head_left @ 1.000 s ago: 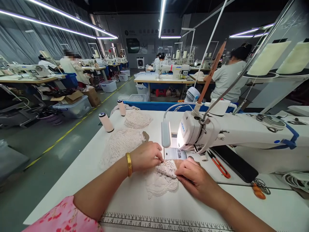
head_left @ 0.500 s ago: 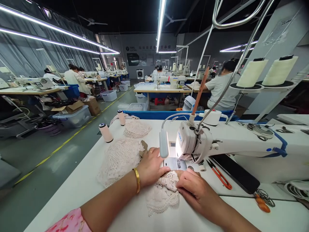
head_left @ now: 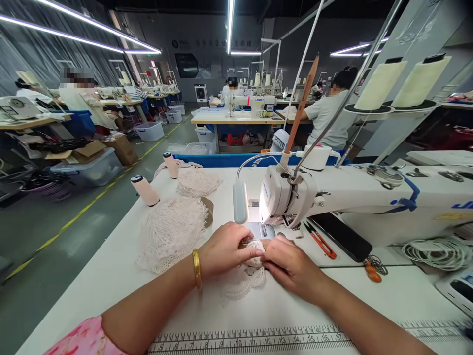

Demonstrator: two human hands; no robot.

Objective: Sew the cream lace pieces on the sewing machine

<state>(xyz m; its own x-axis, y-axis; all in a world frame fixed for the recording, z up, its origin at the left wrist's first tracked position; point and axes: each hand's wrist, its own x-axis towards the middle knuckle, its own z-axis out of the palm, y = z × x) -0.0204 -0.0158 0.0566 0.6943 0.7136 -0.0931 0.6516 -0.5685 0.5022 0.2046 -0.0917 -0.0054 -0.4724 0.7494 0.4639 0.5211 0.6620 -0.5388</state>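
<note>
Left hand [head_left: 226, 250] shifted toward right hand [head_left: 295, 266], both pinching lace [head_left: 242, 287], tabletop [head_left: 283, 313] open toward ruler [head_left: 258, 340]

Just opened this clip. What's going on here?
A person sits at a sewing machine with both hands on a small lace piece, on the near side of the needle area. The right hand seems to pinch its edge, while the left hand rests its thumb on it. More lace lies in two piles to the left, a nearer pile and a farther pile. Orange-handled snips lie beside a dark phone.
</note>
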